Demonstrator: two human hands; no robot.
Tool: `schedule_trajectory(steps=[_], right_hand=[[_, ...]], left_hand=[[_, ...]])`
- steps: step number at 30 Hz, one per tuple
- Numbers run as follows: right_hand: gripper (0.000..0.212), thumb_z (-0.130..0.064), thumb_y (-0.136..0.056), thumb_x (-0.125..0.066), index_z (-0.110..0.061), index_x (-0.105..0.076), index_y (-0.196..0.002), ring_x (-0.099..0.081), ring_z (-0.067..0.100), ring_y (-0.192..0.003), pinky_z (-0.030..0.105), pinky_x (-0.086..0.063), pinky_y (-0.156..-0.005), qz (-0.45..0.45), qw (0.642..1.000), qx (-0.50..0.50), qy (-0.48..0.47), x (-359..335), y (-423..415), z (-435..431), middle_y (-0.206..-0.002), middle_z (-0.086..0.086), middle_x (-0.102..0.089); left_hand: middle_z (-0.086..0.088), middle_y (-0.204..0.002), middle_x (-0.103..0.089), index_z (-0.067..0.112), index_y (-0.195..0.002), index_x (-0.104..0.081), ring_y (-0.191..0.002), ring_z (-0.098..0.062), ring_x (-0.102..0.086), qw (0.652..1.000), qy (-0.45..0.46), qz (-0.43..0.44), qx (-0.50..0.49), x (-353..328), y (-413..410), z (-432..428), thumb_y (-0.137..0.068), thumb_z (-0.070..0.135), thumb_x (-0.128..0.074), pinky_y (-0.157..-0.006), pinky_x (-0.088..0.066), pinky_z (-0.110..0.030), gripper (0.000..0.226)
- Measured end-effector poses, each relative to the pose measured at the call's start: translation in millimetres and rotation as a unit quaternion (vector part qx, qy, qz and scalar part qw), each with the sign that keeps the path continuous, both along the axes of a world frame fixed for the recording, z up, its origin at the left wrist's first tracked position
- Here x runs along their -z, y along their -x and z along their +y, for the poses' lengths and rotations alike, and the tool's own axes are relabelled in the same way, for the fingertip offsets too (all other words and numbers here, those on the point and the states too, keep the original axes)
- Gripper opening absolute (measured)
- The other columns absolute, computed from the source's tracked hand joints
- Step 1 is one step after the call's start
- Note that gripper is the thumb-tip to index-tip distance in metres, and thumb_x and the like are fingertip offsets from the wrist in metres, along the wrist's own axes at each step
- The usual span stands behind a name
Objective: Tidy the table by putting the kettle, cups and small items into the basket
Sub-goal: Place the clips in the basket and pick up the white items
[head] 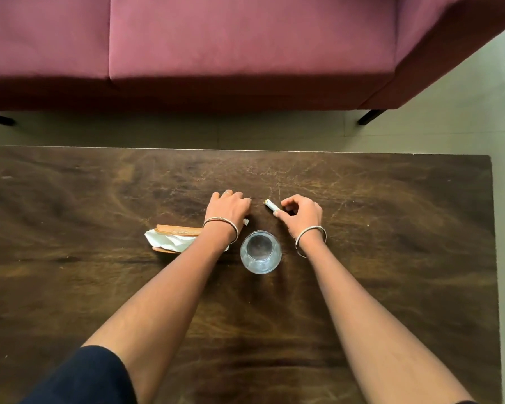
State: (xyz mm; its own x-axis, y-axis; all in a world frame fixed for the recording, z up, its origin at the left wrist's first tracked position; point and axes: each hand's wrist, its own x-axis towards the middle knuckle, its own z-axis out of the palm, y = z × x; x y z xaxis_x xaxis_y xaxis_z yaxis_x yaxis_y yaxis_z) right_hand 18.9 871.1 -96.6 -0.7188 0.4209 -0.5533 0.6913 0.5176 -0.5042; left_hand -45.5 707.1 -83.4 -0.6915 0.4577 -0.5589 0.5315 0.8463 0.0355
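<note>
Two bare forearms, uncovered from elbow to wrist. Thin silver bangle (pixel 221 225) round left wrist; matching bangle (pixel 311 239) round right wrist, hanging a little looser. Slim ring (pixel 226 193) on a left finger. Dark navy sleeve (pixel 82 377) at left upper arm, ending near elbow.

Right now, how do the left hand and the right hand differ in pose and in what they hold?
The right hand pinches a small white cylinder at its fingertips, and the item shows plainly; the left hand lies knuckles up, curled over something small and mostly hidden. The left forearm crosses the wooden napkin holder; the right forearm covers nothing. Both wear a bangle and flank the glass on the table.
</note>
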Motion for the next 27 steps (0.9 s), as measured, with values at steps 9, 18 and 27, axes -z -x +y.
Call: schedule_trajectory(steps=[9, 18, 27], right_hand=[[0.014, -0.022, -0.081, -0.079, -0.017, -0.07, -0.091, -0.053, 0.024, -0.102, 0.017, -0.024, -0.073, 0.011, 0.999, -0.028, -0.027, 10.6, -2.2, -4.2, -0.098, 0.004, -0.064], [0.017, -0.02, -0.078, -0.082, -0.014, -0.071, -0.091, -0.066, 0.018, -0.086, 0.029, -0.047, -0.084, 0.035, 0.992, 0.119, 0.028, -14.8, -44.6, 24.6, -0.087, -0.003, -0.07], [0.017, 0.004, -0.077, -0.079, 0.007, -0.07, -0.092, -0.053, 0.012, -0.06, 0.012, -0.046, -0.054, 0.118, 0.94, 0.29, 0.137, -79.4, -120.4, 29.4, -0.08, 0.013, -0.063]], left_hand=[[0.002, -0.117, -0.062, 0.026, -0.106, -0.064, -0.119, -0.024, -0.051, 1.0, 0.005, -0.008, -0.015, 3.5, 1.7, 0.6, -0.087, 0.025, -0.067, -0.093, -0.038, -0.041, 0.02], [0.003, -0.099, -0.071, 0.026, -0.097, -0.06, -0.101, -0.025, -0.063, 0.972, -0.124, 0.0, -0.202, -28.0, -6.1, -13.5, -0.087, 0.033, -0.064, -0.086, -0.039, -0.038, 0.013], [0.0, -0.086, -0.071, 0.018, -0.091, -0.061, -0.079, -0.02, -0.064, 0.89, -0.316, 0.046, -0.324, -107.2, -74.0, -25.4, -0.083, 0.028, -0.073, -0.07, -0.049, -0.03, 0.017]])
